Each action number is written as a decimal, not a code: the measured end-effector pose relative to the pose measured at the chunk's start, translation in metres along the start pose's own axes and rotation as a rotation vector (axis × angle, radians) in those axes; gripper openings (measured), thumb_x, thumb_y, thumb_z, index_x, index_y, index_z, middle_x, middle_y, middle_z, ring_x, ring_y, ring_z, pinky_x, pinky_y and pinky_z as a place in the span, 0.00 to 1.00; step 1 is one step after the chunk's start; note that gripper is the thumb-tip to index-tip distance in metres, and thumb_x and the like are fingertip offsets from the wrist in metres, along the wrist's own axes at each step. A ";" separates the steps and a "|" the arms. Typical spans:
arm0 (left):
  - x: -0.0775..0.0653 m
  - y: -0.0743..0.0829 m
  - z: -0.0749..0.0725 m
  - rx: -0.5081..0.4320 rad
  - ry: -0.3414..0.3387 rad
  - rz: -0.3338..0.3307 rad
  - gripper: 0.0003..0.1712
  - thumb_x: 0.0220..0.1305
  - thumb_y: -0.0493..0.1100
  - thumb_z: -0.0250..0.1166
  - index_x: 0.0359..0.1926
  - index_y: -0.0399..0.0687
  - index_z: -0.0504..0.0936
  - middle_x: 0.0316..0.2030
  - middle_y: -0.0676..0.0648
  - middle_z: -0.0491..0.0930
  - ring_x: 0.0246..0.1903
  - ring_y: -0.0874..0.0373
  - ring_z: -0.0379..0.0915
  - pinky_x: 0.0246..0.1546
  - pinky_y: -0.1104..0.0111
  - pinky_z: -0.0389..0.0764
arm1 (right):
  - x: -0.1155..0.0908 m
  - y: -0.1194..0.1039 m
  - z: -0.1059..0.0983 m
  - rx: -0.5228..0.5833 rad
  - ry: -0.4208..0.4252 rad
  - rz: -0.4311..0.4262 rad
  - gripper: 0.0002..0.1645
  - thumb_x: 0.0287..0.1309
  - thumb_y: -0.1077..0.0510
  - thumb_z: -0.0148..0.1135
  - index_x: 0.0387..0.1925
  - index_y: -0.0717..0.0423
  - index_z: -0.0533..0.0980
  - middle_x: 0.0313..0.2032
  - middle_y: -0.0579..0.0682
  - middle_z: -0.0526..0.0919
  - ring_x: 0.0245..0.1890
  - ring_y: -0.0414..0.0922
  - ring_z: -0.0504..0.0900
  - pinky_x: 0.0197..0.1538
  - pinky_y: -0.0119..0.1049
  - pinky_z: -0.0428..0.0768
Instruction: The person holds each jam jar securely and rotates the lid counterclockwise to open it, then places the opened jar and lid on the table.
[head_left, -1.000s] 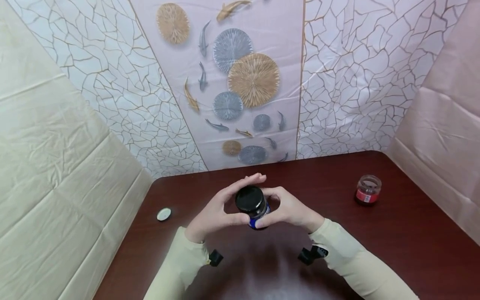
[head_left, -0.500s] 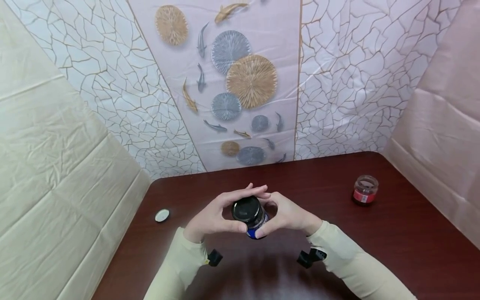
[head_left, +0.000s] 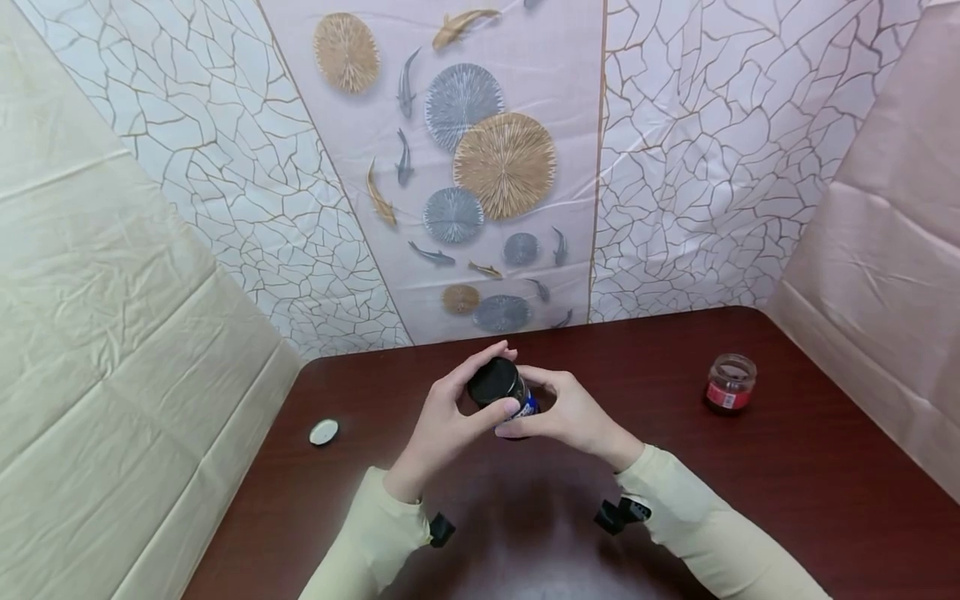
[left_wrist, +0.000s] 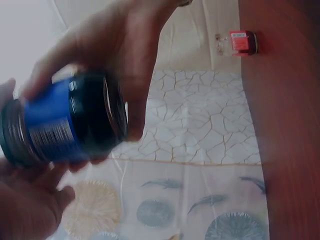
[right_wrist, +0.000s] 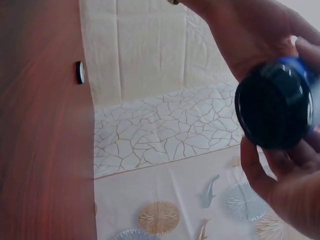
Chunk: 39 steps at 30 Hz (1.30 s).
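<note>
A small glass jar with a black lid and a blue label is held up above the table between both hands. My left hand curls round the lid end, its thumb over the jar's near side. The right hand grips the lower body from the right, thumb in front. In the left wrist view the jar shows a barcode, and its dark base faces the table. The right wrist view shows the dark base of the jar, which hides part of the fingers.
An open glass jar with a red label and dark contents stands at the right of the dark red table. A loose lid, pale side up, lies at the left. Patterned cloth hangs behind the table.
The jar dipped a little, then rose and turned slightly. My left hand has swung round the lid, its thumb now over the jar's side and its wrist farther right. The right hand keeps its grip.
</note>
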<state>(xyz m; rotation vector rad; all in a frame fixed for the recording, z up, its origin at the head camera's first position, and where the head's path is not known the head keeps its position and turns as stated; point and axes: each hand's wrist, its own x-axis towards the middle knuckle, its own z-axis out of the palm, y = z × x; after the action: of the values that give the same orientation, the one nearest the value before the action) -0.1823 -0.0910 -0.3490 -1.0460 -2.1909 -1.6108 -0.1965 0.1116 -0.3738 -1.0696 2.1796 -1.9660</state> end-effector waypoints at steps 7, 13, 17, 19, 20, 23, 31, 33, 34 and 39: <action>-0.001 -0.001 0.008 0.051 0.109 -0.074 0.41 0.61 0.45 0.75 0.73 0.61 0.68 0.65 0.55 0.76 0.64 0.61 0.70 0.62 0.66 0.72 | 0.000 0.004 0.001 -0.116 0.096 -0.004 0.36 0.50 0.57 0.80 0.62 0.47 0.78 0.50 0.46 0.86 0.40 0.47 0.85 0.44 0.38 0.84; -0.003 0.003 -0.001 -0.054 0.034 -0.075 0.43 0.61 0.40 0.74 0.75 0.61 0.66 0.69 0.56 0.70 0.69 0.59 0.64 0.67 0.65 0.68 | -0.001 0.002 -0.002 -0.083 0.071 0.028 0.36 0.50 0.56 0.80 0.62 0.46 0.78 0.51 0.47 0.85 0.41 0.49 0.84 0.44 0.37 0.84; -0.003 0.006 -0.016 -0.043 -0.069 -0.041 0.38 0.64 0.39 0.72 0.73 0.59 0.70 0.69 0.55 0.71 0.69 0.56 0.65 0.67 0.59 0.68 | -0.003 0.000 -0.006 -0.046 0.025 0.056 0.35 0.49 0.57 0.80 0.60 0.48 0.79 0.51 0.48 0.85 0.44 0.50 0.84 0.47 0.38 0.83; -0.004 0.008 -0.024 0.022 -0.129 -0.028 0.37 0.64 0.41 0.72 0.72 0.62 0.71 0.68 0.57 0.71 0.68 0.57 0.66 0.67 0.59 0.68 | -0.005 -0.001 -0.008 -0.032 -0.008 0.051 0.34 0.49 0.58 0.80 0.60 0.49 0.79 0.51 0.49 0.84 0.44 0.51 0.83 0.47 0.39 0.84; -0.004 0.008 -0.027 0.048 -0.157 -0.019 0.36 0.64 0.42 0.72 0.72 0.63 0.71 0.68 0.58 0.71 0.68 0.58 0.65 0.67 0.58 0.68 | -0.006 -0.001 -0.009 -0.027 -0.026 0.044 0.34 0.49 0.59 0.80 0.60 0.50 0.79 0.51 0.50 0.84 0.44 0.51 0.83 0.47 0.39 0.84; -0.006 0.010 -0.035 0.102 -0.228 -0.003 0.37 0.63 0.43 0.73 0.71 0.65 0.72 0.68 0.60 0.71 0.68 0.59 0.66 0.68 0.60 0.67 | -0.008 0.000 -0.010 -0.012 -0.075 0.019 0.34 0.50 0.60 0.79 0.60 0.52 0.79 0.50 0.51 0.85 0.44 0.52 0.84 0.46 0.41 0.84; -0.010 0.011 -0.038 0.143 -0.206 0.029 0.35 0.61 0.45 0.75 0.69 0.61 0.76 0.65 0.59 0.75 0.66 0.59 0.69 0.66 0.62 0.70 | -0.010 0.001 -0.008 -0.004 -0.102 -0.002 0.32 0.50 0.61 0.79 0.59 0.50 0.79 0.48 0.51 0.85 0.43 0.51 0.84 0.45 0.41 0.85; -0.011 0.010 -0.036 0.152 -0.171 0.039 0.34 0.60 0.45 0.75 0.67 0.59 0.77 0.64 0.57 0.76 0.65 0.59 0.70 0.65 0.62 0.71 | -0.010 0.000 -0.007 -0.003 -0.099 -0.004 0.33 0.50 0.61 0.79 0.59 0.51 0.79 0.48 0.51 0.85 0.43 0.52 0.84 0.45 0.41 0.85; -0.012 0.010 -0.035 0.160 -0.153 0.045 0.34 0.59 0.45 0.76 0.66 0.59 0.78 0.63 0.56 0.77 0.64 0.59 0.71 0.65 0.62 0.71 | -0.010 0.000 -0.007 -0.005 -0.098 -0.007 0.33 0.50 0.61 0.79 0.59 0.51 0.79 0.48 0.51 0.85 0.43 0.52 0.84 0.45 0.41 0.85; -0.014 0.009 -0.028 0.207 -0.059 0.101 0.32 0.56 0.44 0.78 0.62 0.53 0.82 0.57 0.54 0.82 0.61 0.57 0.74 0.62 0.61 0.74 | -0.009 -0.001 -0.006 -0.013 -0.083 -0.009 0.33 0.49 0.60 0.79 0.60 0.52 0.79 0.49 0.50 0.85 0.42 0.51 0.84 0.45 0.41 0.85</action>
<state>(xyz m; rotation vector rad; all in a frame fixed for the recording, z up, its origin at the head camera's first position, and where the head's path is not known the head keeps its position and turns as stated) -0.1732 -0.1208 -0.3398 -1.1341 -2.2452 -1.2949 -0.1915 0.1212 -0.3760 -1.1426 2.1526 -1.8772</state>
